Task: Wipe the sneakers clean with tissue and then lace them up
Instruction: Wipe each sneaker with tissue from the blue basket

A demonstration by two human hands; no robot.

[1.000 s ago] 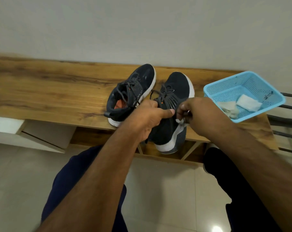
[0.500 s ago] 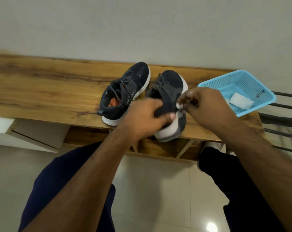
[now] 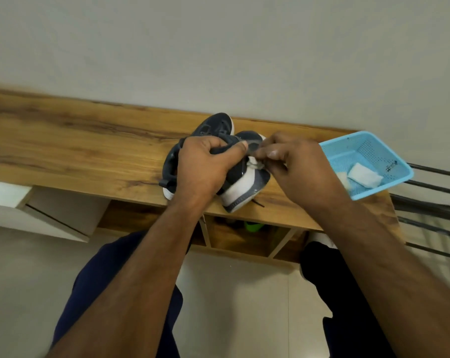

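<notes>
Two dark navy sneakers with white soles sit on a wooden bench [image 3: 76,151]. The left sneaker [image 3: 213,125] lies flat behind my hands, mostly hidden. My left hand [image 3: 206,166] grips the upper of the right sneaker [image 3: 247,187], which is tipped on its side with the white sole edge facing me. My right hand [image 3: 293,166] pinches a small crumpled tissue [image 3: 255,165] against that sole edge. A loose lace end [image 3: 257,202] trails on the bench below the heel.
A light blue plastic basket [image 3: 389,148] stands at the bench's right end with folded tissues [image 3: 363,174] inside. Black metal bars [image 3: 430,202] run to the right of it. Open compartments lie under the bench, one holding something green [image 3: 253,226]. My knees are below.
The right sneaker has been rolled from upright onto its side, sole edge toward me. Both hands shifted up and closer together, and the view tilted down.
</notes>
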